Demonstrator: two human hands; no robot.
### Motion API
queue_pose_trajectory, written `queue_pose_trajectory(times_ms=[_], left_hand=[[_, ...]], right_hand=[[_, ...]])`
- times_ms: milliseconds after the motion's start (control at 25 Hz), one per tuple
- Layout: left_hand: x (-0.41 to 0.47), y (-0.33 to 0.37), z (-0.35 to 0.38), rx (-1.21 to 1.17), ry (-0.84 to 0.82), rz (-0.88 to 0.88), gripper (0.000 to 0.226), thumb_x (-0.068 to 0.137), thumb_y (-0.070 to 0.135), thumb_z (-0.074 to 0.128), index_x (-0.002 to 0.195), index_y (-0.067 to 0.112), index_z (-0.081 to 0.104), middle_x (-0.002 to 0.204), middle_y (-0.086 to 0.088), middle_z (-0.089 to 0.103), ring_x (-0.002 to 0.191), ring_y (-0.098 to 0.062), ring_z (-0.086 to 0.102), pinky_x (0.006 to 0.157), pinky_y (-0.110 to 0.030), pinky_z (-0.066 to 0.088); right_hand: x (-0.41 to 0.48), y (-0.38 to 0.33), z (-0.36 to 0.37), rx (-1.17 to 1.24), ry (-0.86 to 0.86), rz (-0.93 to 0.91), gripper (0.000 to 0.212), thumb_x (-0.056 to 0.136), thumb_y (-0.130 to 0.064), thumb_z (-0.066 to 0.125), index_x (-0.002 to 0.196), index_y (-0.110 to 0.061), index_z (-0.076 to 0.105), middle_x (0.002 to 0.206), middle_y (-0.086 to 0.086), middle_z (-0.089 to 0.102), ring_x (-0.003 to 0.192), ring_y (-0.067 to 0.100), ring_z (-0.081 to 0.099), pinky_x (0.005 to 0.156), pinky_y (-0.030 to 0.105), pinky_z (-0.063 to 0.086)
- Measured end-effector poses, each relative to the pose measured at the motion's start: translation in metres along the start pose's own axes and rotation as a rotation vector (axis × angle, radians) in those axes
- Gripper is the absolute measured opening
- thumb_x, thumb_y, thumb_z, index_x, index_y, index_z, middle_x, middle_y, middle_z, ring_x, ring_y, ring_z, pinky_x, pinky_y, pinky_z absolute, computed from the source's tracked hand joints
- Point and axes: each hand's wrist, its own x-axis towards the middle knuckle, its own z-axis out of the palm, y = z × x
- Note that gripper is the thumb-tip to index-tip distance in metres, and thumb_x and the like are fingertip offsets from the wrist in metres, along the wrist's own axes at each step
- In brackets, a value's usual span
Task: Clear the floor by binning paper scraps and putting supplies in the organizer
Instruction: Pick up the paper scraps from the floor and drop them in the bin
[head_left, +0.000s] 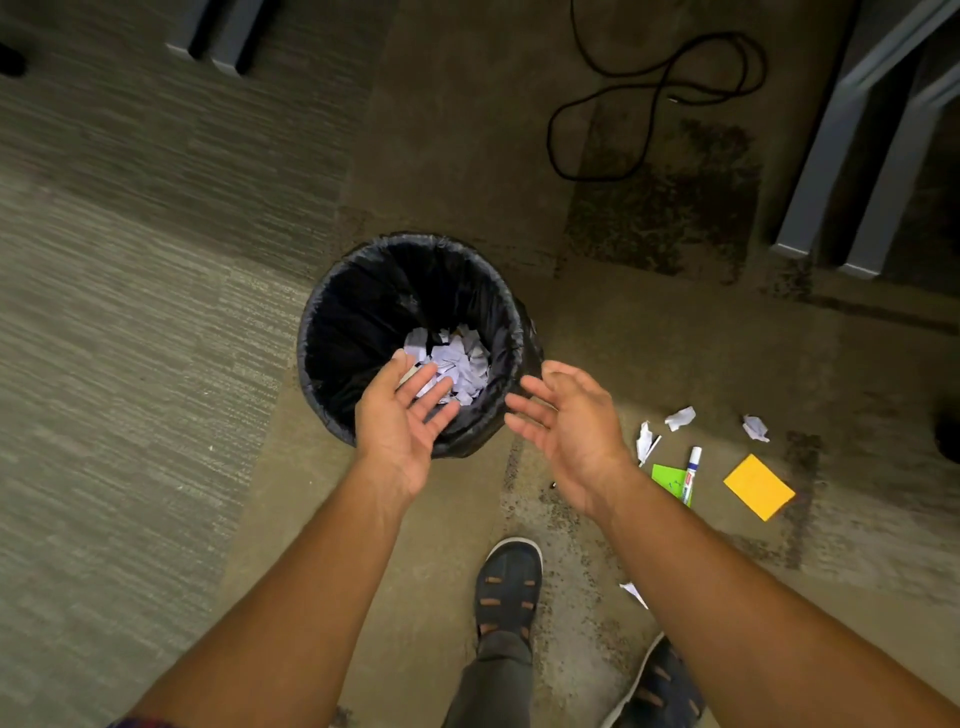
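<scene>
Both hands are spread and empty: the left hand (400, 421) hangs palm-up over the near rim of the bin (332, 291), fingers splayed above the heap of paper scraps (457, 364) on its bottom; the right hand (571, 431) hovers just outside the rim at 3 o'clock from the bin, fingers loosely fanned, gripping nothing. The bin, lined with a black bag, stands on the floor (156, 364) directly ahead of the person. The remaining litter lies at roughly 4 o'clock from the bin. Count on the floor: four loose white scraps, namely one long scrap (645, 441), one crumpled scrap (680, 418), one far scrap (756, 428), and one small scrap (635, 592) partly hidden by the right forearm. Supplies: one marker (692, 475), one green note pad (667, 477) under it, one yellow note pad (758, 487). A small dark item near the right wrist cannot be identified. No organizer is in view. Hazards, as a judgement: the marker may roll off the green pad if the pad is lifted first; the pads may be binned by mistake among the scraps; the small scrap beside the shoe (509, 587) may be trodden on or overlooked; a foot may knock the light bin over.
</scene>
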Motion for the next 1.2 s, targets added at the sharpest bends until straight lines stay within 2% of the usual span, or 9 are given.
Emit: queue_pose_trajectory(times_ms=[160, 320, 440, 560, 720, 880, 1000, 1120, 1200], left_hand=[[-0.014, -0.020, 0.030, -0.053, -0.148, -0.057, 0.042, 0.100, 0.041, 0.059, 0.129, 0.011, 0.065, 0.137, -0.017, 0.070, 0.125, -0.038, 0.069, 0.106, -0.056, 0.053], [-0.024, -0.060, 0.067, 0.163, -0.224, -0.079, 0.042, 0.101, 0.041, 0.056, 0.132, 0.015, 0.064, 0.136, -0.014, 0.071, 0.124, -0.035, 0.070, 0.106, -0.053, 0.052], [-0.022, -0.105, 0.088, 0.335, -0.243, -0.098, 0.030, 0.101, 0.036, 0.060, 0.124, 0.019, 0.066, 0.130, -0.011, 0.072, 0.116, -0.031, 0.072, 0.100, -0.049, 0.054], [-0.008, -0.163, 0.101, 0.574, -0.192, -0.055, 0.015, 0.095, 0.023, 0.070, 0.110, 0.022, 0.068, 0.114, -0.007, 0.075, 0.099, -0.026, 0.074, 0.084, -0.040, 0.058], [0.027, -0.259, 0.101, 1.028, -0.192, 0.122, 0.019, 0.089, 0.008, 0.075, 0.104, 0.018, 0.069, 0.102, -0.008, 0.072, 0.073, -0.014, 0.063, 0.063, -0.023, 0.050], [0.061, -0.349, 0.100, 1.490, -0.422, 0.303, 0.031, 0.080, 0.005, 0.081, 0.110, 0.008, 0.074, 0.111, -0.008, 0.073, 0.094, -0.019, 0.067, 0.084, -0.021, 0.048], [0.083, -0.400, 0.102, 1.611, -0.541, 0.366, 0.042, 0.073, 0.009, 0.089, 0.113, 0.009, 0.074, 0.120, -0.016, 0.066, 0.103, -0.032, 0.066, 0.091, -0.031, 0.052], [0.102, -0.429, 0.103, 1.789, -0.638, 0.486, 0.050, 0.073, 0.021, 0.091, 0.118, 0.014, 0.070, 0.127, -0.014, 0.059, 0.110, -0.032, 0.063, 0.097, -0.037, 0.054], [0.108, -0.437, 0.100, 1.935, -0.687, 0.577, 0.050, 0.077, 0.028, 0.087, 0.120, 0.014, 0.066, 0.129, -0.014, 0.055, 0.113, -0.033, 0.060, 0.095, -0.042, 0.055]], right_hand=[[-0.001, -0.003, -0.060, 0.016, 0.078, 0.006, 0.026, 0.107, -0.023, 0.047, 0.129, -0.011, 0.056, 0.116, 0.017, 0.070, 0.093, 0.031, 0.070, 0.075, 0.041, 0.059], [0.004, -0.004, -0.148, -0.127, 0.217, -0.064, 0.011, 0.102, -0.017, 0.052, 0.105, -0.017, 0.063, 0.100, 0.009, 0.070, 0.075, 0.022, 0.066, 0.060, 0.032, 0.052], [0.016, 0.006, -0.227, -0.286, 0.393, -0.083, 0.015, 0.097, -0.007, 0.054, 0.093, -0.018, 0.063, 0.091, 0.011, 0.067, 0.066, 0.022, 0.062, 0.057, 0.031, 0.049], [0.033, 0.035, -0.304, -0.466, 0.488, -0.072, 0.016, 0.092, -0.004, 0.055, 0.091, -0.017, 0.063, 0.088, 0.020, 0.065, 0.079, 0.028, 0.060, 0.070, 0.041, 0.045], [0.059, 0.085, -0.381, -0.830, 0.539, -0.090, 0.014, 0.088, -0.011, 0.065, 0.101, -0.012, 0.069, 0.093, 0.009, 0.071, 0.084, 0.021, 0.061, 0.075, 0.025, 0.041], [0.096, 0.133, -0.422, -1.037, 0.460, -0.135, 0.018, 0.089, -0.014, 0.069, 0.104, -0.004, 0.066, 0.102, 0.019, 0.069, 0.098, 0.035, 0.063, 0.084, 0.037, 0.047], [0.123, 0.163, -0.430, -1.091, 0.402, -0.127, 0.025, 0.090, -0.017, 0.068, 0.110, -0.005, 0.061, 0.114, 0.020, 0.062, 0.110, 0.037, 0.057, 0.091, 0.038, 0.044], [0.142, 0.182, -0.427, -1.075, 0.440, -0.107, 0.037, 0.091, -0.023, 0.072, 0.122, -0.012, 0.055, 0.128, 0.017, 0.053, 0.117, 0.037, 0.054, 0.094, 0.043, 0.049], [0.149, 0.191, -0.425, -1.082, 0.487, -0.095, 0.041, 0.088, -0.018, 0.074, 0.124, -0.015, 0.054, 0.133, 0.016, 0.048, 0.120, 0.038, 0.052, 0.094, 0.044, 0.050]])
